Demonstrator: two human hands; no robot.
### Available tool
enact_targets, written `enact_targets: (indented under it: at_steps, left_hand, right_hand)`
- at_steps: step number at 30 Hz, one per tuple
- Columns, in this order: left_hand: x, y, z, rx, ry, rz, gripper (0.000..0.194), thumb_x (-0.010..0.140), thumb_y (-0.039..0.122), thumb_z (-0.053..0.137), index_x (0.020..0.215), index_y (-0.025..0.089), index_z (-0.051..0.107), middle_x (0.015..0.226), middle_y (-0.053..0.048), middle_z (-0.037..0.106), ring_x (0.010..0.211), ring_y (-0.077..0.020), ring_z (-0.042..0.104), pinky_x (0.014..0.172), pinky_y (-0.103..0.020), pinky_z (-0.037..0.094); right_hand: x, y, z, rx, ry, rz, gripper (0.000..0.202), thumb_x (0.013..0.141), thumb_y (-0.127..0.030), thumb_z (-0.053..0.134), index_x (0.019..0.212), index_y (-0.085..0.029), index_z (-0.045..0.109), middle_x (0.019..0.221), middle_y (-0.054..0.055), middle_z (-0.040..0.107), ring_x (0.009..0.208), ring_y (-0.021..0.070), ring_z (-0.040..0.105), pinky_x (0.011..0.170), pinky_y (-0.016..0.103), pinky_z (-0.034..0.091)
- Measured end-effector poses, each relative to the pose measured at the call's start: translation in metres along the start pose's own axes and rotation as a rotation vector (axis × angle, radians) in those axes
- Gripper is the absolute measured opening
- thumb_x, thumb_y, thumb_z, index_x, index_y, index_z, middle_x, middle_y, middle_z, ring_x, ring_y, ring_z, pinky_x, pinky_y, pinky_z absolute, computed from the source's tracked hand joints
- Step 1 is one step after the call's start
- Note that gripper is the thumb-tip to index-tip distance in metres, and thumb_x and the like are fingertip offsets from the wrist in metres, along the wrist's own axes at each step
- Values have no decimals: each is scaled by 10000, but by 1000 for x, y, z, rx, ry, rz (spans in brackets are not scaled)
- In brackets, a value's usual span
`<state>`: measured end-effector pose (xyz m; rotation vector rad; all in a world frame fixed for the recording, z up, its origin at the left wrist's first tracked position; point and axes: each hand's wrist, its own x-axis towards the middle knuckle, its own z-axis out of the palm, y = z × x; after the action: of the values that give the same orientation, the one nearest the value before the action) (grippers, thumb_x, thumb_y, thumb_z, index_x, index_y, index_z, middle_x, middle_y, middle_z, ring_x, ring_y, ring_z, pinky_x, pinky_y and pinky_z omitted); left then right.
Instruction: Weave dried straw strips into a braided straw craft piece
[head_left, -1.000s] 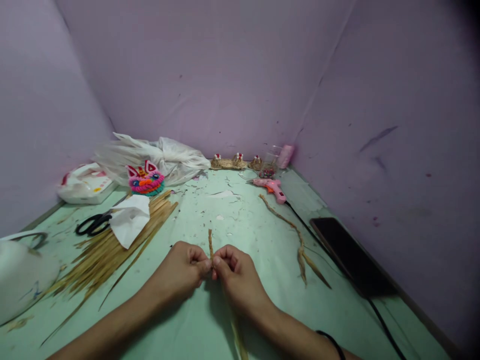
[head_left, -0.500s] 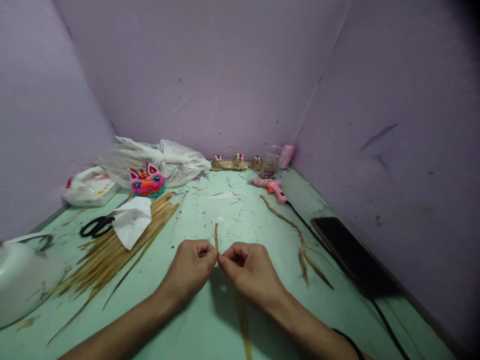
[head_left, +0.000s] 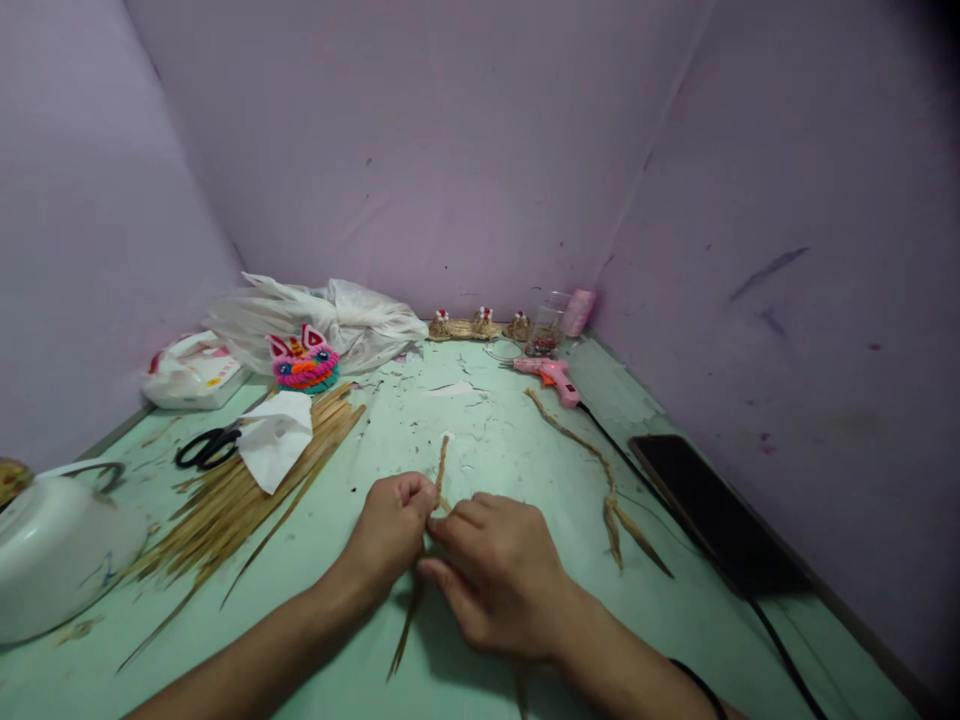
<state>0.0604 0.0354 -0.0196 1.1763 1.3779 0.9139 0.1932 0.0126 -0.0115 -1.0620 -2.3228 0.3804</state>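
Beneath mauve walls (head_left: 480,150), a scuffed mint-green tabletop (head_left: 397,420) spreads across the lower frame. Left of centre, a fan of dry, straw-like strips (head_left: 217,520) lies partly under white paper (head_left: 276,440). At lower centre, a person's right hand (head_left: 499,575) arches over the work, its thumb apart from its bent fingers; whether they grip a strip cannot be told. Beside it, the left hand (head_left: 386,540) pinches a slim twisted strand (head_left: 442,465) between thumb and fingers. The strand shows just above the hands at mid-frame, its tip toward the top of the picture, while loose tails (head_left: 405,630) show below.

The fibre looks feather-light and dry: probably firm and springy where twisted, weaker and apt to split lengthwise in the tails. Its rough look suggests little slipping, though a slack pinch could let the twist unwind. The surest hold appears to be where twist meets tails, by the left fingertips (head_left: 428,492), pressed lightly.
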Motion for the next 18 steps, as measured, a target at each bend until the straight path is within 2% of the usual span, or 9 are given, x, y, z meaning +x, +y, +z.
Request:
enact_targets:
  at_steps: [3, 4, 6, 7, 9, 12, 15, 18]
  left_hand:
    - [1, -1, -2, 47, -23, 64, 289, 639, 384, 512, 505, 172, 368, 470, 65, 318, 471, -71, 285, 450, -197, 245]
    - [1, -1, -2, 66, -31, 76, 287, 653, 387, 504, 514, 171, 378, 477, 60, 332, 474, -75, 297, 454, -199, 254]
    - [1, -2, -2, 98, -51, 90, 276, 678, 386, 485, 529, 169, 402, 485, 50, 366, 478, -84, 323, 463, -206, 270]
    - [0, -2, -1, 107, -65, 94, 269, 683, 381, 477, 532, 168, 411, 488, 44, 384, 482, -89, 339, 468, -209, 279]
    - [-1, -1, 0, 122, -78, 98, 258, 673, 365, 478, 520, 167, 417, 488, 40, 395, 489, -93, 348, 472, -209, 280]
    - [-3, 1, 1, 155, -69, 103, 255, 638, 353, 492, 484, 164, 418, 466, 47, 364, 484, -86, 314, 459, -204, 249]
    - [0, 2, 1, 180, -58, 84, 249, 622, 346, 499, 474, 156, 437, 444, 51, 349, 473, -82, 300, 455, -202, 230]
    - [4, 4, -5, 237, -60, 58, 293, 664, 373, 480, 468, 158, 439, 409, 54, 340, 433, -78, 303, 439, -204, 226]
  right_hand:
    - [9, 5, -6, 547, 188, 420, 210, 757, -352, 501, 711, -166, 587, 698, 62, 611, 649, 166, 547, 622, 301, 419]
    - [12, 7, -4, 770, 207, 586, 208, 747, -359, 505, 710, -164, 569, 693, 55, 601, 624, 153, 547, 609, 295, 426]
    - [17, 11, 0, 1154, 117, 826, 186, 699, -338, 542, 722, -154, 541, 646, 36, 573, 546, 130, 533, 539, 272, 423]
    - [18, 12, 3, 1268, 54, 879, 173, 671, -310, 563, 727, -149, 534, 604, 16, 550, 497, 115, 512, 492, 250, 403]
    - [19, 13, 7, 1295, -11, 894, 113, 647, -246, 567, 683, -145, 527, 515, -27, 492, 403, 72, 424, 400, 198, 310]
    - [19, 15, 10, 1087, 17, 838, 112, 647, -180, 543, 547, -137, 518, 437, -51, 436, 355, 32, 279, 366, 185, 178]
    - [20, 18, 9, 918, 57, 800, 147, 621, -121, 541, 478, -135, 509, 425, -40, 460, 393, 42, 322, 406, 190, 220]
    - [21, 19, 9, 837, 125, 831, 130, 608, -120, 538, 483, -143, 512, 418, -52, 444, 408, 55, 338, 423, 197, 241]
